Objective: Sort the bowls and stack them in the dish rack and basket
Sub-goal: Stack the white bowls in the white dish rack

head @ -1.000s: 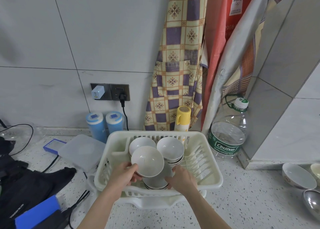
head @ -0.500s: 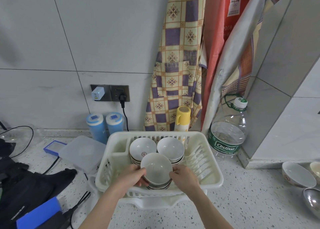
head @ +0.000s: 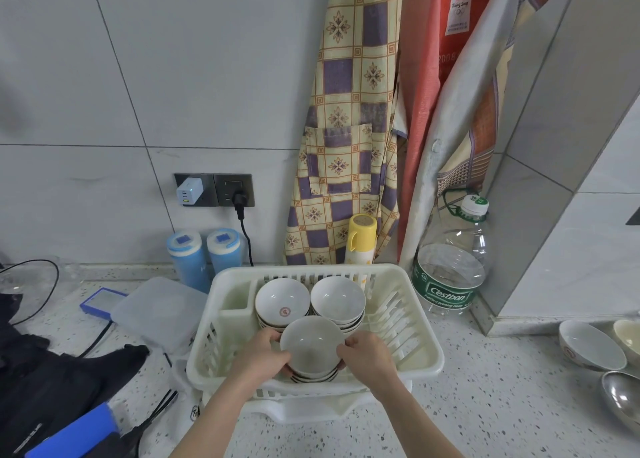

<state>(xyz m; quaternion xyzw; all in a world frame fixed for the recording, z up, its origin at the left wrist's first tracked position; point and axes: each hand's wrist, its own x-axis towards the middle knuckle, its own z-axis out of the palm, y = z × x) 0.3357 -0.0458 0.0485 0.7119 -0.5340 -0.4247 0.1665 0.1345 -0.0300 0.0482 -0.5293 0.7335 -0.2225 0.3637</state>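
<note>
From the head camera, a cream plastic dish rack sits on the speckled counter, and three stacks of bowls stand inside it. The near stack is at the front of the rack, topped by a grey-white bowl that sits upright with its mouth facing up. The left hand curls round the left rim of that top bowl, thumb on the near edge, fingers wrapped down the outer side. The right hand grips the right rim in the same way, fingertips bent over the edge. Whether the top bowl is fully seated on the stack or held a touch above it is hard to tell from this angle.

Behind it, touching side by side, are two more stacks: the back left stack, whose top bowl has a red mark inside, and the back right stack, plain white inside.

Well apart to the right, near the tiled corner, a white bowl lies tilted on the counter beside a metal bowl. A large clear water bottle stands just beside the rack's far right corner, a yellow flask behind the rack, and two blue containers against the wall to the left.
</note>
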